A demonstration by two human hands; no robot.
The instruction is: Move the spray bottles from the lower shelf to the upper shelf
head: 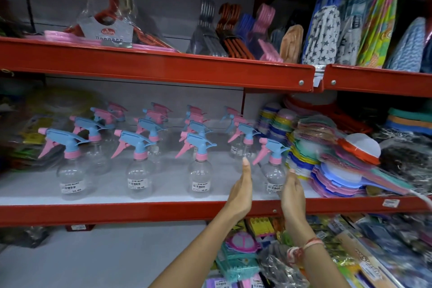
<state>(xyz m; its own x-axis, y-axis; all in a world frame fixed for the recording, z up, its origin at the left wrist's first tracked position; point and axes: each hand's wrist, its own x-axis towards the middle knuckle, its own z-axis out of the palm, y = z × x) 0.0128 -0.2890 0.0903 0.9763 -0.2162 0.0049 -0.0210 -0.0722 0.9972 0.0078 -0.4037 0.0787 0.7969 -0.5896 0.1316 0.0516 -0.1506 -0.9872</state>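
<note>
Several clear spray bottles with blue and pink trigger heads stand in rows on the white shelf (163, 194) with a red front edge. The rightmost front bottle (274, 170) stands between my two hands. My left hand (240, 191) is held flat and upright just left of it, fingers straight, not touching. My right hand (292, 191) is open just right of it, close to its side. Other front bottles stand at the left (70, 170), the middle left (139, 170) and the middle (201, 170). The shelf above (163, 67) holds hangers.
Packs of plastic hangers (210, 32) and patterned covers (327, 30) fill the shelf above. Stacks of coloured plastic swatters (332, 166) crowd the shelf right of the bottles. Packaged goods (268, 259) lie below. A bare white surface (93, 257) lies at bottom left.
</note>
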